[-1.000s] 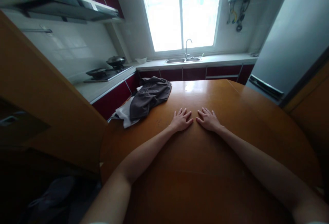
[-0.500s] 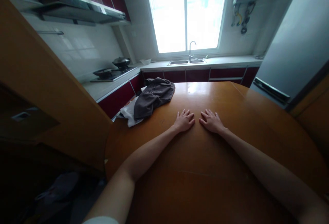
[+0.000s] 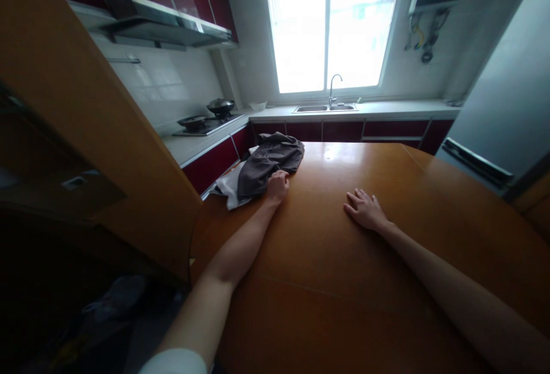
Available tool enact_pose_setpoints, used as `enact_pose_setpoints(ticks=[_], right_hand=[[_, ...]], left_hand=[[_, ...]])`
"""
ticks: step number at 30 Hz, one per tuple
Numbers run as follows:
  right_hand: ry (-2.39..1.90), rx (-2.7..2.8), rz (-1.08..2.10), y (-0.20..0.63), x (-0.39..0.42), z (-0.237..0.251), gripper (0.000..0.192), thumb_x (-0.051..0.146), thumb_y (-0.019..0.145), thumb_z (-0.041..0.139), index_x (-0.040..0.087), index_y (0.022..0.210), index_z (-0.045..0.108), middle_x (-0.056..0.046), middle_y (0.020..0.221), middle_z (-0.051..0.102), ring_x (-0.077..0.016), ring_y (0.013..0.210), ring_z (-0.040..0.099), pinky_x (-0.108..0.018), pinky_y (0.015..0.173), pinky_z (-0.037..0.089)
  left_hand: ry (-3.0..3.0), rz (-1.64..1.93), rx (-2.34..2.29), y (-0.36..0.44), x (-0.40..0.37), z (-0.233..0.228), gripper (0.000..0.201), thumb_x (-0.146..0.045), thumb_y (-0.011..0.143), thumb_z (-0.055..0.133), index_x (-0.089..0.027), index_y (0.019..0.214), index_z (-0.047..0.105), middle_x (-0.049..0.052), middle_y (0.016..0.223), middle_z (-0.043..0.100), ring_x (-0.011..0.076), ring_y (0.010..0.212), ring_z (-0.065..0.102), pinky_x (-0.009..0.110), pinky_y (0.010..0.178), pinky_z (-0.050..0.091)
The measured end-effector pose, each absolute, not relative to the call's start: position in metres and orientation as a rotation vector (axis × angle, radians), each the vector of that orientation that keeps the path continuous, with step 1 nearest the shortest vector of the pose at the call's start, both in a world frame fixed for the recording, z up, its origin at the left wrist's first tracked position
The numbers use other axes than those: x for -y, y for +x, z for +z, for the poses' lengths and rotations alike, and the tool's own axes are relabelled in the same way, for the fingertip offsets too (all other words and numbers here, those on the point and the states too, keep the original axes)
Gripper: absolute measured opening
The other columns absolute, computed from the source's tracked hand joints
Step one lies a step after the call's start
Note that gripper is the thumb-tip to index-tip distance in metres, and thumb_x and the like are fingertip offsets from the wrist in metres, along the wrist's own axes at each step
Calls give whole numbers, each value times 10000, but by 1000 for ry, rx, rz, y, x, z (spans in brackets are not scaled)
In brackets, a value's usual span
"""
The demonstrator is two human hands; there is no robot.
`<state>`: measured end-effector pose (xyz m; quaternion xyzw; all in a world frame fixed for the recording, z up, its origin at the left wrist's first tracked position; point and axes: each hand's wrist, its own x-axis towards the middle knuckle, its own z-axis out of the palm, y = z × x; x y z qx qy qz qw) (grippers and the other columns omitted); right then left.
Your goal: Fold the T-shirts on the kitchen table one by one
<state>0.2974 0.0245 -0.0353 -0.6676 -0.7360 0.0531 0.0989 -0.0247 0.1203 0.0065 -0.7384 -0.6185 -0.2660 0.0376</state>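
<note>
So far only the first contact shows: the right hand point(image 3: 365, 209) lies flat and open on the bare wooden table point(image 3: 344, 282), palm down and holding nothing, while the left hand point(image 3: 277, 185) is stretched out to the near edge of the grey garment point(image 3: 268, 162), its fingers curled against the cloth; whether they have pinched a fold I cannot tell. That garment lies crumpled just beyond the left hand, at the table's left edge, partly over a white cloth point(image 3: 227, 191) that hangs off the side, so both look unsorted and not yet lifted. Nothing lies between the two hands. Further beyond them are the stove with its pots point(image 3: 206, 119), the sink point(image 3: 325, 108) under the window, and a fridge point(image 3: 502, 110) off past the right hand
</note>
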Motion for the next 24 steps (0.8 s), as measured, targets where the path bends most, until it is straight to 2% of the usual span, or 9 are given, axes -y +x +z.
enact_pose_setpoints(ticks=[8,14,19,24], right_hand=[[-1978,2168,157,298,-25,-36,680,592,997,357,203,1551,421,-149,1660,281,-291,1548,191,-549,1225,125],[-1978,2176,164,299,-24,-35,678,593,1003,345,200,1550,423,-147,1660,282,-291,1546,199,-537,1228,125],[-1981,2168,171,298,-24,-33,679,592,1000,356,199,1550,422,-148,1659,283,-289,1548,194,-537,1230,123],[-1973,2162,154,297,-23,-34,667,578,1001,365,197,1544,433,-155,1656,286,-291,1543,209,-541,1228,129]], left_hand=[[-2326,-692,1934,-29,-138,-9,330,-176,952,491,-174,1184,725,85,1341,658,208,1237,590,310,1117,421],[-2246,-567,2085,-33,-143,-19,421,-286,969,492,-105,1315,648,190,1501,513,296,1376,475,402,1149,386],[-2228,-469,2138,-32,-143,-19,427,-378,976,479,-157,1303,641,169,1505,513,322,1365,468,442,1112,407],[-2241,-450,2114,-29,-140,-15,422,-367,962,482,-110,1243,662,202,1424,549,337,1316,504,422,1098,418]])
